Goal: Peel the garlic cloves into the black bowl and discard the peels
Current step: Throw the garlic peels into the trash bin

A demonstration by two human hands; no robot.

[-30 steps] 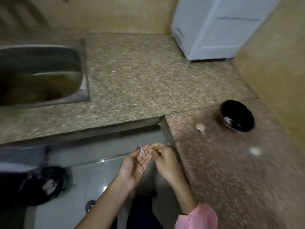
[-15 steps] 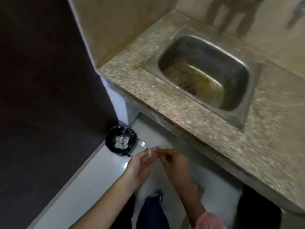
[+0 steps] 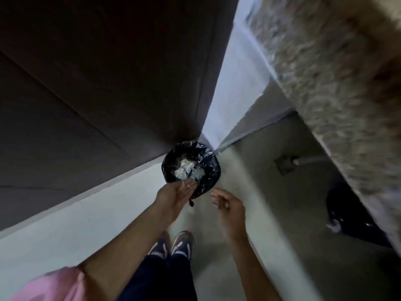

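Observation:
A small bin lined with a black bag [image 3: 196, 157] stands on the floor in the corner, with pale garlic peels [image 3: 184, 168] lying inside. My left hand [image 3: 176, 193] is held flat, palm up, with its fingertips over the bin's near rim; a thin pale sliver seems to lie on the fingers. My right hand [image 3: 227, 205] hovers to the right of the bin, fingers loosely curled, holding nothing. The black bowl and the garlic cloves are out of view.
The speckled stone counter edge [image 3: 325, 83] runs down the right side, blurred. A dark door or panel [image 3: 97, 83] fills the left. A dark object [image 3: 351, 216] lies on the floor under the counter. My feet [image 3: 171, 246] stand on the grey floor.
The view swung from the counter down to the floor bin. My hands moved apart; the left reached over the bin with the peel, the right let go and opened.

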